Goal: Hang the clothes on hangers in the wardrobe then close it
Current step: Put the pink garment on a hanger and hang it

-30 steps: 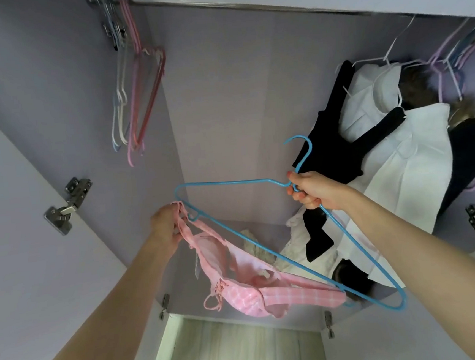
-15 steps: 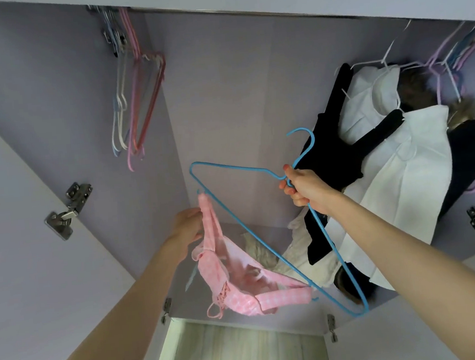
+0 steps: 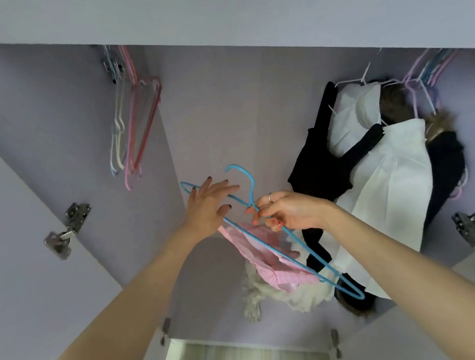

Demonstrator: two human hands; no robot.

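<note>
At mid-frame the right hand (image 3: 288,214) pinches the blue hanger (image 3: 267,236) at the base of its hook, while the left hand (image 3: 208,204) has its grip spread wide, fingers straight against the hanger's upper arm. The pink garment (image 3: 266,256) is draped over the hanger, sagging toward lower centre, perhaps hooked by a strap. Farther back, empty hangers (image 3: 131,131) dangle in the wardrobe's upper left, and black and white clothes (image 3: 379,167) hang at right.
</note>
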